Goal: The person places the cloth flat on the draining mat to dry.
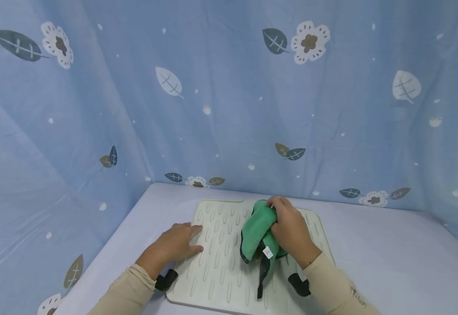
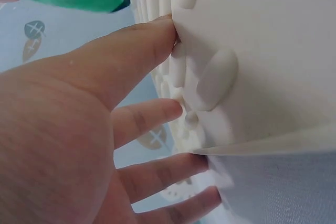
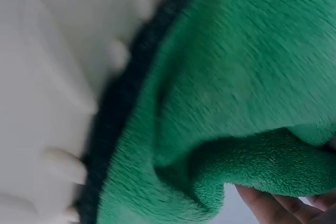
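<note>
A pale cream mat (image 1: 217,262) with rows of raised oval ridges lies on the white surface. My right hand (image 1: 291,227) grips a bunched green cloth (image 1: 257,227) with dark edging over the mat's right half. A small white tag (image 1: 267,252) and a dark strip hang from the cloth. In the right wrist view the fluffy cloth (image 3: 236,77) fills most of the frame, with fingertips (image 3: 278,205) at its lower edge. My left hand (image 1: 175,243) rests at the mat's left edge, its fingers spread; in the left wrist view its thumb and fingertips (image 2: 173,109) touch the ridged mat (image 2: 252,51).
A blue curtain (image 1: 229,109) with leaf and flower prints hangs behind and to the left. White tabletop (image 1: 390,253) extends to the right of the mat. Black wrist-worn pieces (image 1: 166,280) show beneath both forearms.
</note>
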`<state>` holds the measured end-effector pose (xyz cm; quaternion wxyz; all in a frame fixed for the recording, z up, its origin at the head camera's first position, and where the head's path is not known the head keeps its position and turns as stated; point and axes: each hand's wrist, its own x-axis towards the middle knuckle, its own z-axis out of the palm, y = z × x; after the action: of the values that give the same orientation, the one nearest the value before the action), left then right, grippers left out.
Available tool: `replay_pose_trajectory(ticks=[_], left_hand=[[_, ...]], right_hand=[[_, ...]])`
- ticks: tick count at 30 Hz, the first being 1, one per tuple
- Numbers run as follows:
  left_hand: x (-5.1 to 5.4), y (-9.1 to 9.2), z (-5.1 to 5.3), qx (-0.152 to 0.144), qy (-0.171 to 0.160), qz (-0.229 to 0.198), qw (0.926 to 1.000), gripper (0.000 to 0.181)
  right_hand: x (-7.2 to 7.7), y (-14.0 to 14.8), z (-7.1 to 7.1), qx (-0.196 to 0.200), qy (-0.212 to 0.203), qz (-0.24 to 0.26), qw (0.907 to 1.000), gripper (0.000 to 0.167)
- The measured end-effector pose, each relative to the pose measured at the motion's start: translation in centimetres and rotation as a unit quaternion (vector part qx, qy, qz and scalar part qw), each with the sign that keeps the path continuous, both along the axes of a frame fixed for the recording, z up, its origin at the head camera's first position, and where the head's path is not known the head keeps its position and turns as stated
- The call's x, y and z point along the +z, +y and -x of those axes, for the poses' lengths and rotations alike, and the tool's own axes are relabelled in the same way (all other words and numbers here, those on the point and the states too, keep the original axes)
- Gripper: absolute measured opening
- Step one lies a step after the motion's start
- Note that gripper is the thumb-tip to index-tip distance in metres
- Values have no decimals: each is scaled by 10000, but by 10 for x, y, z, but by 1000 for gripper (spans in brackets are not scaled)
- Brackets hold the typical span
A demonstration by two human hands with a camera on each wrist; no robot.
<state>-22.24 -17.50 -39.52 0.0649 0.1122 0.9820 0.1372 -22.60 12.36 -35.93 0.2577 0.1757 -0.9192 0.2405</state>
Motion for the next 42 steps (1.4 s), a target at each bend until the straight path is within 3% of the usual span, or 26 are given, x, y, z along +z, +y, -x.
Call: replay_pose_trajectory(ticks=[9, 16, 20, 27, 31, 36, 42], left_hand=[[-2, -1, 3, -88, 12, 33, 10000, 66], [0, 0, 3, -150, -4, 67, 9999, 66], [0, 1, 4, -144, 74, 84, 9998, 65], [1, 0, -1, -120, 87, 292, 9995, 62], [7, 6, -8, -150, 620, 566, 9964, 53], [17, 23, -19, -647, 1499, 211, 9864, 35], [19, 37, -29, -1116, 1409, -110, 9836, 32]], right_hand=[[-24, -11, -1, 42, -697, -1049, 9920, 34], [-22, -5, -8, 297, -975, -1094, 9888, 31], [-19, 3, -16, 387, -917, -1031, 9897, 38], [-18, 20, -45, 524, -246, -1062, 9927, 59], [-20, 25, -63, 562, -77, -1011, 9933, 47], [-27, 28, -80, 609, -100, -971, 9934, 32], [-33, 29, -82, 748, -569, -1167, 9887, 33]])
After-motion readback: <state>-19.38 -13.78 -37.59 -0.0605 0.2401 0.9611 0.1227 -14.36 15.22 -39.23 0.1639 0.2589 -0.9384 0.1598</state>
